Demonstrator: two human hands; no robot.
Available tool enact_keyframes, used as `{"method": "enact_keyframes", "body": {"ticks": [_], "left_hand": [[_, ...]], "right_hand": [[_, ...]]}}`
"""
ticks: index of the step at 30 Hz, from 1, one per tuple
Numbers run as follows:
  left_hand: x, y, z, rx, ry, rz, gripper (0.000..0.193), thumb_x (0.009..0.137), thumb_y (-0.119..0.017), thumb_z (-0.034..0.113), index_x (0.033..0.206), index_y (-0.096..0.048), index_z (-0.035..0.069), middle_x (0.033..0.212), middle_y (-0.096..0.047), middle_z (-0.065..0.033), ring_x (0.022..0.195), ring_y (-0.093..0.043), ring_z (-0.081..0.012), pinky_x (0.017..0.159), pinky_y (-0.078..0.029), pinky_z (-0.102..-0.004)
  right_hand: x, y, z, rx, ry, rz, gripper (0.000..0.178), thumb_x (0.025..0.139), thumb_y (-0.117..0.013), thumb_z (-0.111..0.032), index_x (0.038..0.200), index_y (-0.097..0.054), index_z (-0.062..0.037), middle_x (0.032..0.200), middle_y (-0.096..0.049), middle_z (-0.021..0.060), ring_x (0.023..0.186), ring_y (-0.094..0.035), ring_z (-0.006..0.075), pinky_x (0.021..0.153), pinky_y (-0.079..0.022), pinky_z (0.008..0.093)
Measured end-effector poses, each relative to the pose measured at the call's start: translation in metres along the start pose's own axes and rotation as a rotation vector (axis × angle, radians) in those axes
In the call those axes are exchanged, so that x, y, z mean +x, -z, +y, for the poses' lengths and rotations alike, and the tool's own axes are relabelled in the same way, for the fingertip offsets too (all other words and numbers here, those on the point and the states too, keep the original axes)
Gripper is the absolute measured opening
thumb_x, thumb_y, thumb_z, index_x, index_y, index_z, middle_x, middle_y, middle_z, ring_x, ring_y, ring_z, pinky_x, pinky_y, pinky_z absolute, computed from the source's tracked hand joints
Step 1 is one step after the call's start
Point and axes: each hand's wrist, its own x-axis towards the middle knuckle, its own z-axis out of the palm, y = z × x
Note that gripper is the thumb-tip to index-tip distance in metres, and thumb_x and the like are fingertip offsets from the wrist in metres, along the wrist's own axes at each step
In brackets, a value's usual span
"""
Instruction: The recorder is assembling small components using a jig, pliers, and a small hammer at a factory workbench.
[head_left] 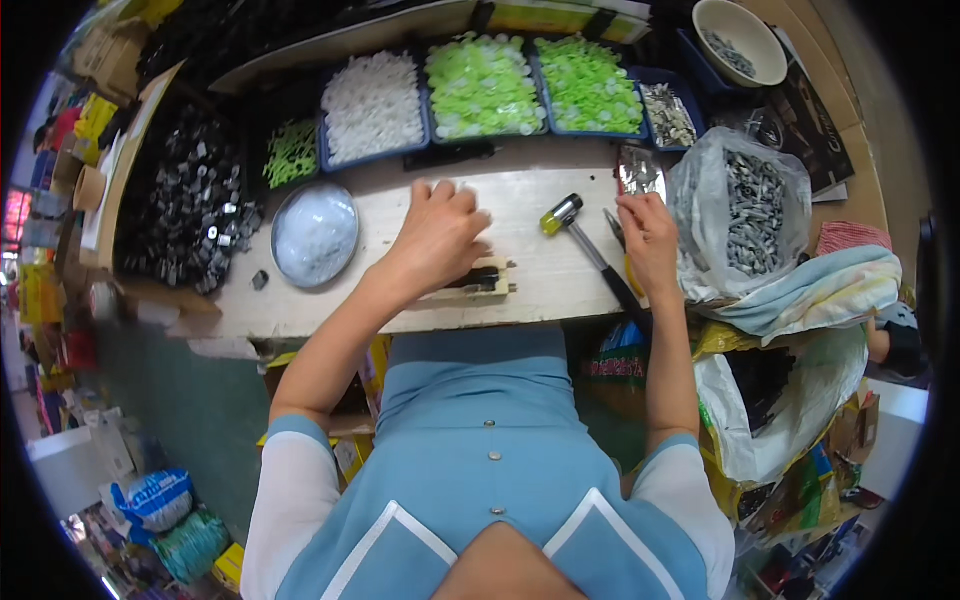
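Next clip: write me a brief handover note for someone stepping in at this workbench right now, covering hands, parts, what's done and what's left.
Left hand: fingers curled, resting on the small wooden jig with a black part in it.
Right hand: on the bench by the pliers, holding nothing clearly visible.
Hammer lies untouched between the hands.
Green and white parts sit in the trays; metal pieces in the clear bag.
Finished count: cannot tell.

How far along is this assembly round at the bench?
Done: nothing finished can be told apart among the trays of white and green parts. In hand: left hand rests over a small wooden jig holding a black piece; right hand reaches by the bag of metal parts. Left: the hammer lies untouched between them.
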Motion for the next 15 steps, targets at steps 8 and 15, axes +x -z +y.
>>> {"method": "enact_keyframes", "body": {"ticks": [8,15], "left_hand": [[0.120,-0.054,-0.049,0.017,0.002,0.383,0.016,0.065,-0.067,0.008,0.080,-0.062,0.012,0.081,-0.051,-0.0048,0.082,-0.047,-0.0248,0.070,-0.032,-0.0377],[0.134,-0.043,-0.078,0.119,0.011,0.589,0.009,0.063,-0.064,0.006,0.068,-0.062,0.012,0.076,-0.051,-0.0021,0.079,-0.049,-0.0236,0.067,-0.034,-0.0384]], "right_hand": [[0.007,0.025,0.021,-0.108,0.017,0.034,0.008,0.077,-0.056,-0.002,0.084,-0.060,0.0004,0.075,-0.053,0.0130,0.071,-0.054,0.0297,0.063,-0.042,0.0358],[-0.001,0.019,0.041,-0.101,0.020,0.079,0.007,0.077,-0.058,-0.004,0.083,-0.061,-0.0012,0.076,-0.054,0.0123,0.071,-0.054,0.0299,0.063,-0.042,0.0372]]}}
